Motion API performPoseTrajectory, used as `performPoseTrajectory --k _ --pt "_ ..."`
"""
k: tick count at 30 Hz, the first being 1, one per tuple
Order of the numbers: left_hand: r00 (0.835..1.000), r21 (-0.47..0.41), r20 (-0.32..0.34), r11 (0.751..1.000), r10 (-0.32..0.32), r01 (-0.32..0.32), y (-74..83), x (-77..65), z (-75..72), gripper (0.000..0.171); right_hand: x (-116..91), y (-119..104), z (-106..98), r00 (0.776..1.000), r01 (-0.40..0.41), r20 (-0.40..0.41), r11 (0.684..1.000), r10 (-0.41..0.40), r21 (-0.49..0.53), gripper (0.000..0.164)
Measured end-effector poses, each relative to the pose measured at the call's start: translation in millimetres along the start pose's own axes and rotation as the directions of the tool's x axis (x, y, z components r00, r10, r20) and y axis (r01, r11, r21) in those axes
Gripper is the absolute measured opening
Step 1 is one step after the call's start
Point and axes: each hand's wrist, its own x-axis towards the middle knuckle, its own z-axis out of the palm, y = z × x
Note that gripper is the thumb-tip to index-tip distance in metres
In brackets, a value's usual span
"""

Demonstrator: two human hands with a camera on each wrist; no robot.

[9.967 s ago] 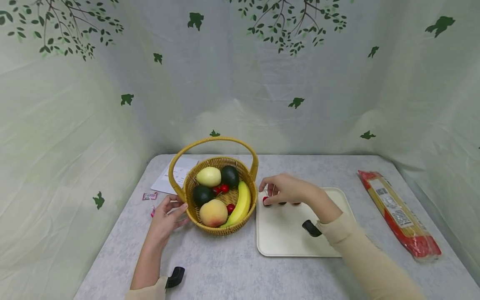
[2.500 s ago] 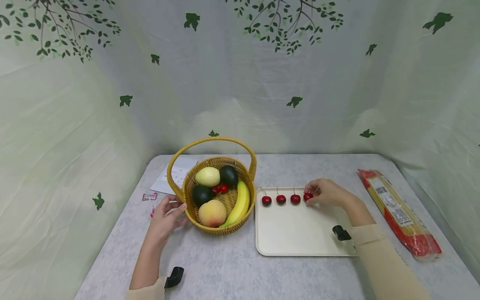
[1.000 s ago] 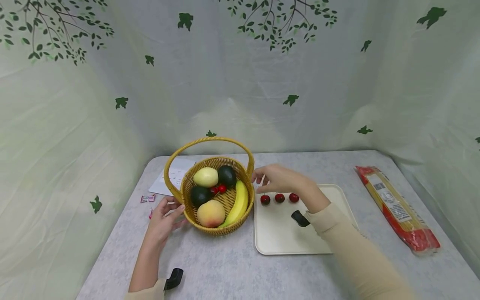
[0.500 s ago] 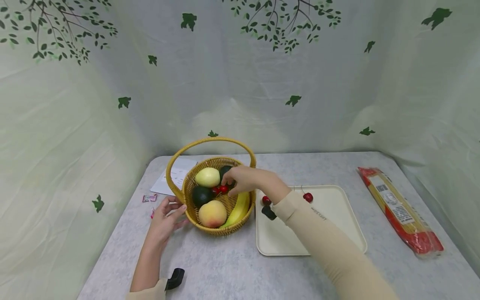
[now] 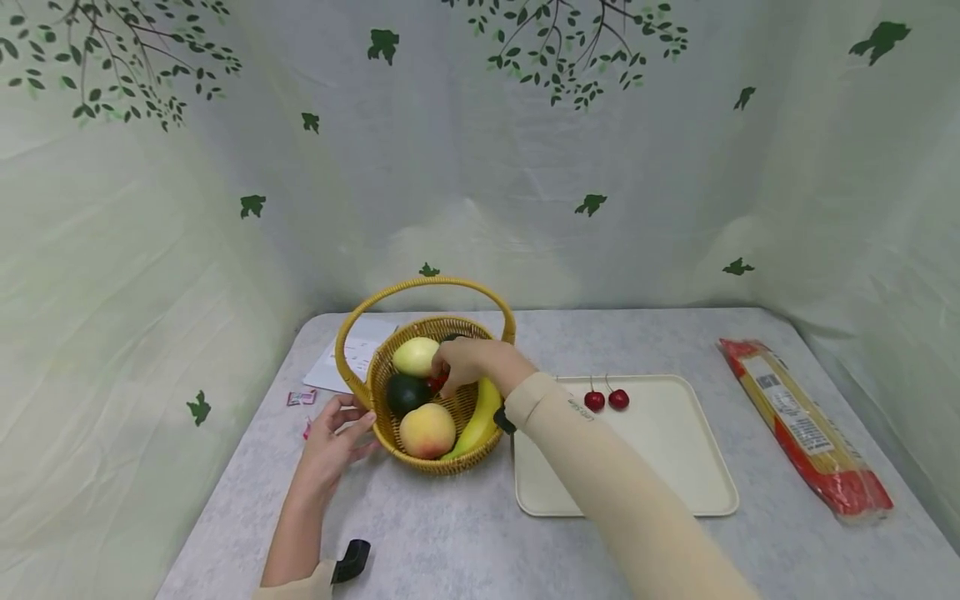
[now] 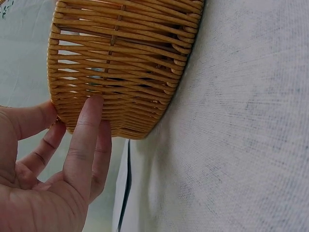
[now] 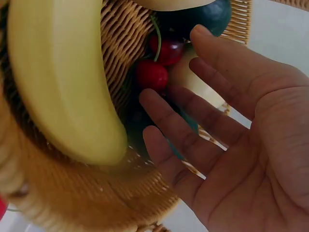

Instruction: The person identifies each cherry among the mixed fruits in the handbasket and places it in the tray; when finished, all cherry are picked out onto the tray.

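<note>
Basket point(image 5: 431, 467) stands on the table, left of a pale tray point(image 5: 660, 467). Left hand point(image 5: 335, 437) touches its outer side — fingers spread and loosely extended against the weave, thumb at the rim. Right hand point(image 5: 471, 362) is inside the basket, fingers parted and slightly bent, no hold on anything. Two red cherries point(image 7: 151, 75) lie just beyond its fingertips; can't tell if touching. Banana point(image 7: 63, 82), peach point(image 5: 427, 431) and dark green fruit point(image 5: 407, 393) also in basket. Two stemmed cherries point(image 5: 618, 400) sit on the tray — side by side, near its far edge.
</note>
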Motion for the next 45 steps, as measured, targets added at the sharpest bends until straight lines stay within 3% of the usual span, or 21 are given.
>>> performPoseTrajectory --k 5,10,23,29,45 --pt "1.0 0.006 -0.009 1.0 -0.007 0.007 -0.9 0.8 -1.7 0.034 9.8 -6.4 0.6 1.0 0.011 0.013 1.0 -0.01 -0.019 0.037" --pt "1.0 -0.006 -0.005 1.0 -0.004 0.004 -1.2 0.8 -0.7 0.032 14.7 -9.9 2.5 0.998 -0.046 0.046 0.998 0.047 -0.03 0.032" --pt "1.0 -0.008 0.005 1.0 0.012 -0.012 0.1 -0.3 1.3 0.032 10.2 -12.2 3.2 0.99 -0.113 0.084 0.992 0.117 -0.054 0.023" --pt "1.0 0.0 0.004 1.0 0.013 -0.013 -0.4 -0.5 1.1 0.034 9.1 -11.0 5.1 0.989 -0.104 0.102 0.991 0.112 -0.083 0.021" --pt "1.0 -0.006 -0.002 1.0 0.021 -0.021 -1.2 0.3 0.5 0.031 15.1 -9.9 10.8 0.974 -0.154 0.161 0.987 0.16 -0.049 0.019"
